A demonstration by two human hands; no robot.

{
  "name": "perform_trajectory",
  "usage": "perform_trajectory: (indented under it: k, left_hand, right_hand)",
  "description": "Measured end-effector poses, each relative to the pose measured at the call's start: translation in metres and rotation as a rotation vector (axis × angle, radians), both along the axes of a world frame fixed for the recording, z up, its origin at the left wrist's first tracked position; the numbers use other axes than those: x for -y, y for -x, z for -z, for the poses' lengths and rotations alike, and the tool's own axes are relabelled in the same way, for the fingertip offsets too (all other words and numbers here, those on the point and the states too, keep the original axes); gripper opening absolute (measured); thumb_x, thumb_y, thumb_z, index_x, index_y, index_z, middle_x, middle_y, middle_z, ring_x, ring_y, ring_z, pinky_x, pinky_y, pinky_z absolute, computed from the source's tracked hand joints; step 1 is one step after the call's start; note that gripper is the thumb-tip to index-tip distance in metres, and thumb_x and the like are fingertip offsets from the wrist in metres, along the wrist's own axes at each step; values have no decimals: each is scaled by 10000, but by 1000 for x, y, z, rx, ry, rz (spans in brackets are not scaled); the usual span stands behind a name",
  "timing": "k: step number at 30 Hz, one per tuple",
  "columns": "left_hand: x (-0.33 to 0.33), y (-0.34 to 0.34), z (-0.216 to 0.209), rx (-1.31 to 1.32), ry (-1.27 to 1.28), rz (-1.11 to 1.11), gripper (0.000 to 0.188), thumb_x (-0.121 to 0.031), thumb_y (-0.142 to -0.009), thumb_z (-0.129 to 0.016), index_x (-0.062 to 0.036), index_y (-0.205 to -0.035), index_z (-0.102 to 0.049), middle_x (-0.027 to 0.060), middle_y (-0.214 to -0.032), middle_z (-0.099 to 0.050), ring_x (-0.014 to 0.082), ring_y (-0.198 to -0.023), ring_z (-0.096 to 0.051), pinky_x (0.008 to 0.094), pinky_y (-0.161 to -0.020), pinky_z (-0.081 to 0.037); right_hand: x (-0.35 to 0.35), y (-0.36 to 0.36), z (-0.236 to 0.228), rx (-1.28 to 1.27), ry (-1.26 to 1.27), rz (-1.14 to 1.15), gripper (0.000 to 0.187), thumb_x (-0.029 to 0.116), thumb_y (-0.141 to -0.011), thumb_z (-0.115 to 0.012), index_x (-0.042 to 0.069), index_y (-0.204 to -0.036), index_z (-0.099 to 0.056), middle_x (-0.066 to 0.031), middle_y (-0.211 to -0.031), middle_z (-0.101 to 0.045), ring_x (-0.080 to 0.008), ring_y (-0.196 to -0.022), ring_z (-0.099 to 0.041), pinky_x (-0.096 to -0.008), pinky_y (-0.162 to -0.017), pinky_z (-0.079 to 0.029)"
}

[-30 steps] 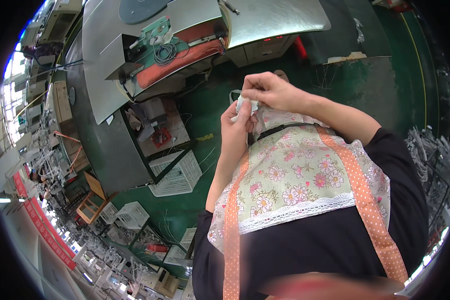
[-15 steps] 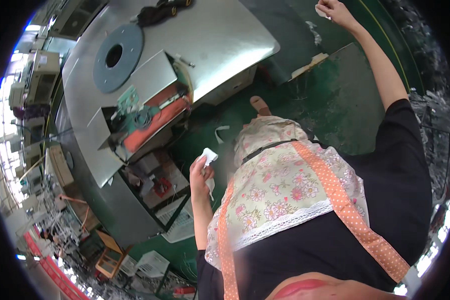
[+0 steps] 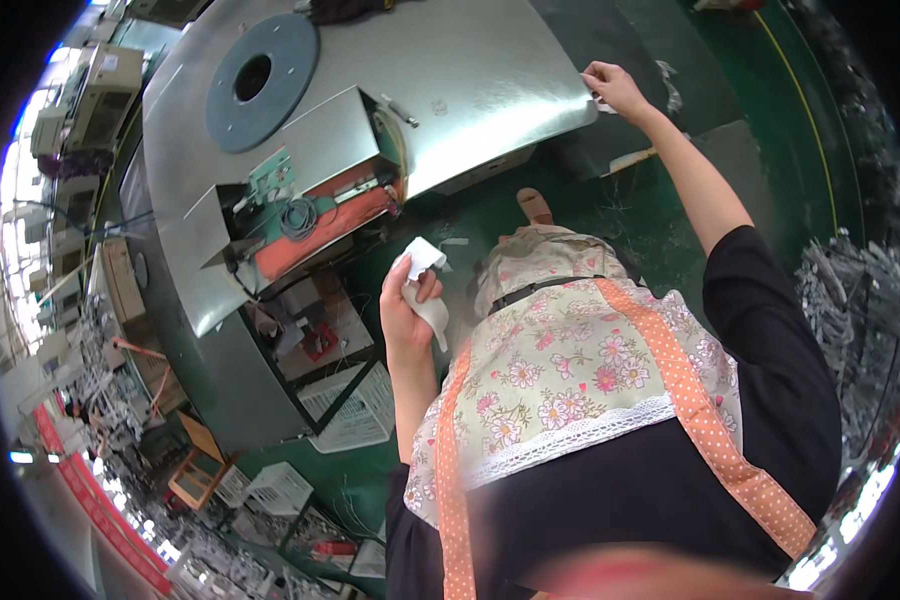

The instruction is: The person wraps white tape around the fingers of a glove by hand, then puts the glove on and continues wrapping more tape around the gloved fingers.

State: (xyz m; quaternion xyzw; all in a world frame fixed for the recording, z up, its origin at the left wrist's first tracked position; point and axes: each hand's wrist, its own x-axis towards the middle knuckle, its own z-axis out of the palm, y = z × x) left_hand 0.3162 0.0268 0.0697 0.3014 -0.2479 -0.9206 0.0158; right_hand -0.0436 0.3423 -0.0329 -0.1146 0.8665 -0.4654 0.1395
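Holds a folded white scrap (image 3: 425,258) pinched by the thumb and fingers of the left hand (image 3: 402,312), with a limp off-white strip (image 3: 428,312) hanging below from the same curled fingers. Pinches a small white piece (image 3: 604,106) in the right hand (image 3: 622,92), stretched well away to the near right corner of the metal table (image 3: 490,70). Cannot tell at that corner whether touching the tabletop or only held beside the edge, nor whether cloth or paper. Seems, as a judgement, partway along: has white material divided between both hands, with no link visible across the gap, and neither portion set down. Cannot judge how much is left to handle, with the pieces partly covered by fingers. Wears a flowered apron (image 3: 560,380) between the forearms. Faces, on the table, a grey disc (image 3: 280,75) with a round hole, an open metal box (image 3: 335,132), and a coiled cable (image 3: 298,217) beside a red pad (image 3: 320,245). Includes, lower left, a white basket (image 3: 368,410) and a wooden chair (image 3: 202,478).
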Motion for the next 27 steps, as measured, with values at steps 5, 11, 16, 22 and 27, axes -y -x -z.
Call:
perform_trajectory:
  k: [5, 11, 16, 22, 27]
  left_hand:
    - [0, 7, -14, -23, -92, -194, 213, -162, -882, -570, -77, -702, -495, 25, -691, -518, 103, -520, -361, 271, -541, -312]
    - [5, 20, -15, -41, -295, -415, 228, -139, -825, -584, -91, -650, -445, 13, -662, -464, 137, -581, -403, 297, -625, -364]
    - [12, 23, -9, 11, -290, -541, 246, -135, -827, -582, -81, -628, -448, 87, -719, -563, 223, -698, -544, 373, -763, -470]
    - [22, 21, -8, -16, -269, -593, 249, -160, -826, -572, -89, -622, -448, 134, -828, -631, 268, -808, -629, 395, -767, -500]
    - [18, 27, -18, -121, -288, -620, 250, -142, -842, -558, -83, -620, -460, 181, -1117, -626, 288, -973, -593, 415, -858, -464]
  right_hand:
    - [20, 2, 18, 114, 121, 162, 275, 249, -943, -571, -4, -982, -673, -40, -786, -627, -126, -711, -553, -291, -624, -443]
    - [11, -2, 13, 222, 201, 190, 302, 253, -990, -508, 3, -1096, -640, -22, -916, -631, -111, -843, -545, -274, -754, -436]
    - [31, -8, -38, 114, -317, -18, 533, 465, -962, -477, -46, -1004, -619, -165, -931, -653, -286, -965, -624, -393, -801, -480]
    - [127, -125, -134, -645, -223, -506, 429, 311, -897, -628, -10, -1177, -574, -210, -1150, -608, -338, -1031, -611, -401, -877, -502]
    - [188, -216, -175, 561, 55, -979, 434, 286, -867, -699, 1, -1179, -601, -50, -852, -603, -123, -786, -562, -260, -749, -470]
